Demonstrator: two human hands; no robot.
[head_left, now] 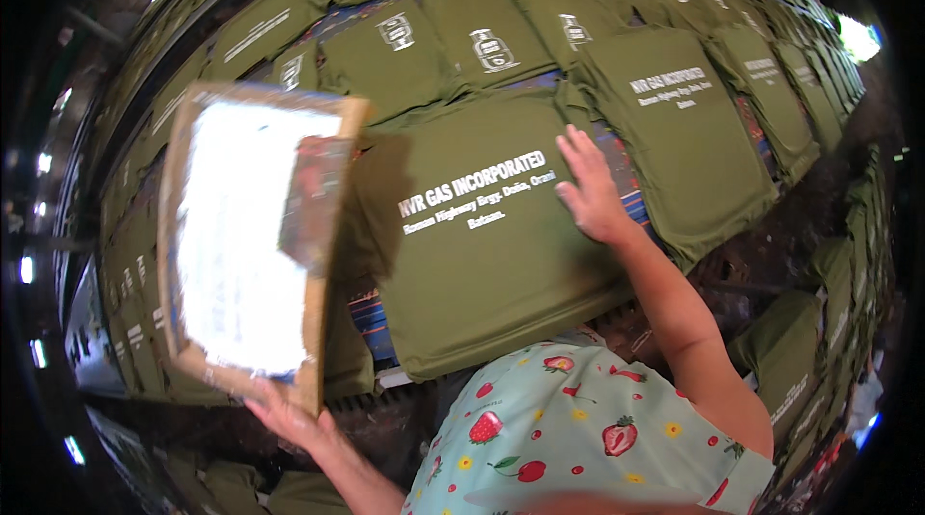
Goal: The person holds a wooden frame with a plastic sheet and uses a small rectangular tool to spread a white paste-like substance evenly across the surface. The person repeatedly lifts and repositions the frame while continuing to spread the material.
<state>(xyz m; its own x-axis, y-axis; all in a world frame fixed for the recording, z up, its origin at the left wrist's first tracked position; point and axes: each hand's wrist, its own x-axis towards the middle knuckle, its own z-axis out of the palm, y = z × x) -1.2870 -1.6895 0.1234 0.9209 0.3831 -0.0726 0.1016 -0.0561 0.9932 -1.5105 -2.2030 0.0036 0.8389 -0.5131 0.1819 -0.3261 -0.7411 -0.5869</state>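
My left hand (294,419) grips the lower edge of a wood-framed printing screen (335,322), which is tilted up at the left and blurred by motion. White ink covers most of the mesh. A blurred reddish-brown block (320,192) shows against its right side; I cannot tell what it is. Beside the screen, an olive-green shirt (501,279) lies spread flat, with white lettering across its middle. My right hand (590,189) rests at that shirt's right edge, fingers stretched out and holding nothing.
More olive shirts with white prints lie in rows beyond and to the right, such as the neighbouring shirt (694,168). Dark, colour-stained board (371,322) shows between them. Another row of shirts (785,351) stands at the lower right, across a dark gap.
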